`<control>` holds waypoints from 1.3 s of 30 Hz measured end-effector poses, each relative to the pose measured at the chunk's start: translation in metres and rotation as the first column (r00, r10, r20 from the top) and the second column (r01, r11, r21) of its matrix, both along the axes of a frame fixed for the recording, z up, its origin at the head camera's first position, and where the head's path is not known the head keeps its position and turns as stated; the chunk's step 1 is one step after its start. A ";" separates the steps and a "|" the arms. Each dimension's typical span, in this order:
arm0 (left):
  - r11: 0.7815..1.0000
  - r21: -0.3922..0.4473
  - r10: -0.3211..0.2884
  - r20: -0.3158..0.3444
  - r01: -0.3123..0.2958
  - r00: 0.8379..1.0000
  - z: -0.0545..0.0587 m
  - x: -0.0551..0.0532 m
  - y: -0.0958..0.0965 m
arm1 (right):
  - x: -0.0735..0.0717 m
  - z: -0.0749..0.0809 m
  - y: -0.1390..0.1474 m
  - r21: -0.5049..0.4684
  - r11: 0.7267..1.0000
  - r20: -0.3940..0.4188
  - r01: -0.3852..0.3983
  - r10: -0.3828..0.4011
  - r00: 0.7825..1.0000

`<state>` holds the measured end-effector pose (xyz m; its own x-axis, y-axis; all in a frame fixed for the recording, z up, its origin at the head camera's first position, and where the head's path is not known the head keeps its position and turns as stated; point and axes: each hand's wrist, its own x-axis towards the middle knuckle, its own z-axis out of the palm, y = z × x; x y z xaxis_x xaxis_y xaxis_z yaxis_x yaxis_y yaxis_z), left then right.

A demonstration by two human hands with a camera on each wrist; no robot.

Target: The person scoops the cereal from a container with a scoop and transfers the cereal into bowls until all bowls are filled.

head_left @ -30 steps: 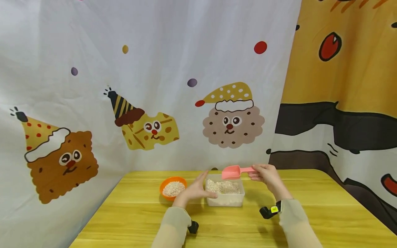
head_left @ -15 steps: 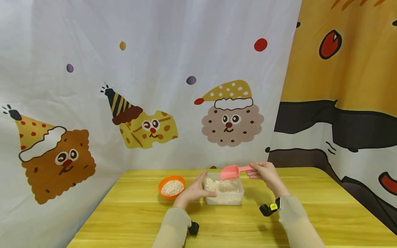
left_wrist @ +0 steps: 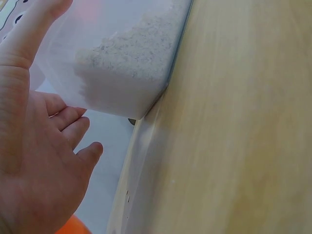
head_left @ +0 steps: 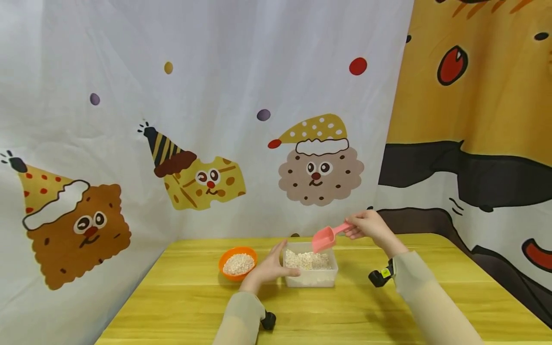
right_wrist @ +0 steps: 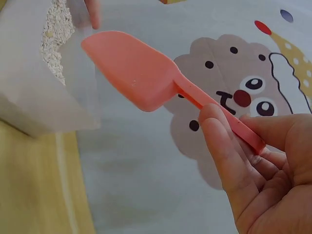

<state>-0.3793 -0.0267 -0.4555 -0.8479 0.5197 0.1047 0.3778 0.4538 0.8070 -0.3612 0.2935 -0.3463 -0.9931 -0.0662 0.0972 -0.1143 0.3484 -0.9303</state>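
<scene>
In the head view a translucent plastic box (head_left: 310, 280) of pale, oat-like flakes (head_left: 308, 261) stands on the table. My left hand (head_left: 271, 269) rests against its left side, with the thumb along the front wall and the other fingers on the side; the left wrist view shows these fingers (left_wrist: 68, 117) only loosely bent. My right hand (right_wrist: 263, 170) pinches the handle of a pink scoop (right_wrist: 134, 73) between thumb and fingers. Held over the right rear of the box, the scoop tilts with its bowl down to the left. Its inside is hidden in the right wrist view.
An orange bowl (head_left: 223, 268) of similar flakes stands left of the box, close to my left wrist. The yellow wood-grain table (head_left: 327, 316) ends at a white curtain (head_left: 224, 96) with cartoon prints behind and beside it.
My right hand has risen and tipped the scoop's bowl down more steeply above the box. The left hand stays at the box's side. The head view has shifted slightly.
</scene>
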 end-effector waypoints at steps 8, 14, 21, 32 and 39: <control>1.000 0.005 0.004 0.013 -0.004 1.000 -0.004 0.000 0.000 | -0.002 0.009 -0.007 0.109 0.994 -0.002 -0.026 0.027 1.000; 1.000 -0.001 0.008 0.026 -0.008 1.000 -0.005 0.001 -0.001 | -0.001 0.008 -0.015 0.209 0.978 -0.028 -0.013 0.019 0.999; 1.000 0.011 0.002 0.030 -0.002 1.000 -0.004 0.002 -0.001 | 0.001 0.009 -0.032 0.312 0.950 -0.096 0.012 0.019 0.995; 1.000 0.000 0.006 0.039 -0.006 0.999 -0.003 0.000 0.000 | 0.003 0.008 -0.050 0.429 0.900 -0.172 0.075 0.000 0.985; 1.000 0.009 0.007 0.030 -0.008 1.000 -0.001 -0.001 0.000 | -0.002 -0.010 -0.050 0.371 0.924 -0.142 0.089 -0.038 0.989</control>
<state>-0.3799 -0.0266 -0.4561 -0.8546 0.5124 0.0838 0.3500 0.4494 0.8219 -0.3634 0.2439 -0.3568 -0.9767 -0.0605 0.2060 -0.1915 0.6795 -0.7083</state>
